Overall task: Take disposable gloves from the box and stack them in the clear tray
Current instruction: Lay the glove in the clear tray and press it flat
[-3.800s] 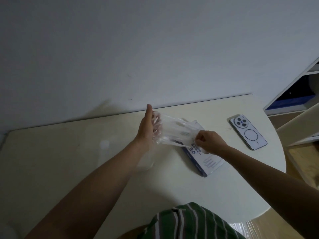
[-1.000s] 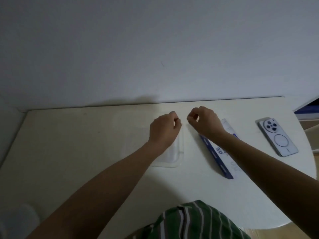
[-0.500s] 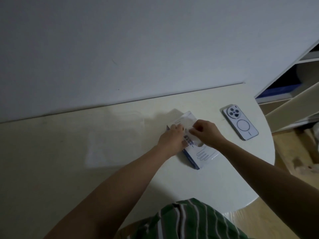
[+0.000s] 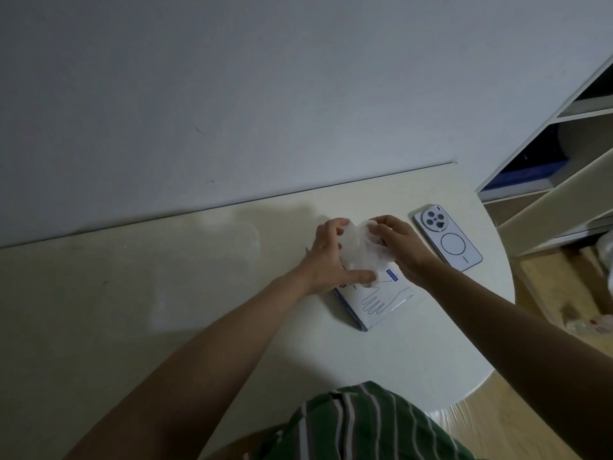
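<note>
Since half a second ago, more of the crumpled glove has come up from the box and now bunches over the box's far end. Your left hand curls round its left side; your right hand pinches its right edge. Left of the box lies what seems the clear tray, faint in this light; right of the box, a phone lies face down.
</note>
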The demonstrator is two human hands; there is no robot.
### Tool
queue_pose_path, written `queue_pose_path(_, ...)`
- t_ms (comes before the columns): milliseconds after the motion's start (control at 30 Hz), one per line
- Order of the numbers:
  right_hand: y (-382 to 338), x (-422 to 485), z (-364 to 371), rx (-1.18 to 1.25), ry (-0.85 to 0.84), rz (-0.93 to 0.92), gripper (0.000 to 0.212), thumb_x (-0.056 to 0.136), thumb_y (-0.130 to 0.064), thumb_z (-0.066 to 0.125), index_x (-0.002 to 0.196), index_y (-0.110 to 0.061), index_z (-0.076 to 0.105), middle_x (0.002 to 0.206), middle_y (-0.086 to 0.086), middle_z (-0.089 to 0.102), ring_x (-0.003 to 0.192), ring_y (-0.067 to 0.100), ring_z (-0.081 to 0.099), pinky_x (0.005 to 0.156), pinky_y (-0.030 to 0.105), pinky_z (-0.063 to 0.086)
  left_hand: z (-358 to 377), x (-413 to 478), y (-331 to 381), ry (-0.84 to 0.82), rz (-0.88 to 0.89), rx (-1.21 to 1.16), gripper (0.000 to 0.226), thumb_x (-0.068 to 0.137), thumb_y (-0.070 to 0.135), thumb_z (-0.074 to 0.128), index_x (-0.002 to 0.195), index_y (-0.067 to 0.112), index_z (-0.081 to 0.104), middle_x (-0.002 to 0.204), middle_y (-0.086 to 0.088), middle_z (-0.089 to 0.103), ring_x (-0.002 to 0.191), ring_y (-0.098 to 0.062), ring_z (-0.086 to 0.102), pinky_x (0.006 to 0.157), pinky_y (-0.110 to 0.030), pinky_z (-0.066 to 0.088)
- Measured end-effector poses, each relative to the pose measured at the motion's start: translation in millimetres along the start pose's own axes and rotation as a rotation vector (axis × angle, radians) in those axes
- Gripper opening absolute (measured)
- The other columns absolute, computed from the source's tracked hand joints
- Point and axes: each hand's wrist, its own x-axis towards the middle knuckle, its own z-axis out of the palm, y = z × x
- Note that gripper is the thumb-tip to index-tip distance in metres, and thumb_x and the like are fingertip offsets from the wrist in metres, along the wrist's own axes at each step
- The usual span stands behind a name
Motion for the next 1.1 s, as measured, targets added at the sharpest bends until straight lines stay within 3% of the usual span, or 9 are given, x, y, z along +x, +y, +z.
queue_pose_path(100,-8,2,7,-0.035,0.088,-0.011,0.023,0.096,-0.021,0.056,0.114,-0.008,0.059,0.102,0.008,0.065,0.090,0.024,0.065,0.071,0.031,0.055,-4,-5,-1,0.119,0.147,0.136,0.117,0.057,0.050,0.088,0.141,0.029,0.010,0.135,0.018,0.011,0.134,-0.015,0.021,0.109,-0.030,0.030)
queue_pose_path(200,-18,3,18,-0.082,0.097,0.018,0.023,0.094,-0.017,0.058,0.113,-0.004,0.059,0.099,0.011,0.066,0.081,0.024,0.066,0.056,0.027,0.054,-12,-12,-3,0.227,0.204,0.188,0.106,0.057,0.048,0.088,0.138,0.020,0.025,0.136,0.006,0.020,0.129,-0.016,0.026,0.105,-0.027,0.033)
queue_pose_path(400,-40,-9,49,0.028,-0.095,-0.002,0.030,0.102,-0.029,0.044,0.113,-0.004,0.058,0.086,0.018,0.067,0.065,0.026,0.065,0.057,0.029,0.053,-39,-29,-11,0.393,0.085,0.111,0.014,0.091,0.021,0.064,0.098,0.009,0.064,0.089,-0.001,0.067,0.077,-0.017,0.060,0.067,-0.027,0.044)
queue_pose_path(500,-40,-11,61,-0.065,-0.067,-0.079,0.030,0.098,-0.016,0.041,0.121,-0.007,0.057,0.096,0.012,0.062,0.080,0.022,0.057,0.071,0.031,0.050,-56,-40,-11,0.455,-0.093,-0.356,0.018,0.094,0.009,0.051,0.082,0.007,0.065,0.074,-0.003,0.065,0.068,-0.018,0.058,0.068,-0.028,0.045)
queue_pose_path(633,-39,-20,84,-0.245,-0.285,-0.125,0.041,0.097,-0.027,0.053,0.137,-0.016,0.049,0.125,0.001,0.057,0.110,0.020,0.055,0.094,0.036,0.046,-77,-62,-13,0.341,-0.170,-0.711,0.022,0.086,-0.005,0.040,0.078,0.000,0.061,0.065,-0.012,0.060,0.056,-0.024,0.054,0.052,-0.027,0.048)
queue_pose_path(733,-47,-26,102,-0.273,-0.355,-0.177,0.023,0.095,-0.028,0.058,0.102,-0.008,0.065,0.092,0.004,0.066,0.083,0.015,0.060,0.075,0.029,0.047,-88,-77,-19,0.316,-0.216,-0.752,0.027,0.079,-0.007,0.035,0.077,0.001,0.061,0.064,-0.011,0.062,0.051,-0.023,0.054,0.048,-0.026,0.046)
queue_pose_path(833,-52,-26,119,-0.254,-0.346,-0.182,0.018,0.094,-0.016,0.059,0.079,-0.007,0.061,0.072,0.002,0.062,0.065,0.010,0.057,0.067,0.027,0.047,-104,-88,-34,0.347,-0.252,-0.801,0.028,0.076,-0.006,0.038,0.082,0.004,0.063,0.068,-0.010,0.067,0.055,-0.022,0.059,0.051,-0.027,0.050)
queue_pose_path(967,-55,-28,141,-0.276,-0.374,-0.165,0.010,0.093,-0.002,0.056,0.085,-0.007,0.057,0.077,0.009,0.067,0.061,0.014,0.061,0.062,0.025,0.051,-120,-104,-60,0.318,-0.212,-0.792,0.022,0.089,0.021,0.066,0.106,0.009,0.064,0.083,-0.005,0.071,0.073,-0.020,0.068,0.066,-0.030,0.056)
queue_pose_path(1100,-58,-33,163,-0.255,-0.429,-0.116,0.015,0.097,-0.001,0.050,0.099,0.007,0.061,0.073,0.014,0.063,0.059,0.020,0.056,0.056,0.023,0.049,-123,-111,-65,0.647,-0.267,-0.680,0.012,0.084,0.017,0.068,0.074,0.011,0.064,0.062,0.001,0.065,0.061,-0.017,0.061,0.062,-0.029,0.053)
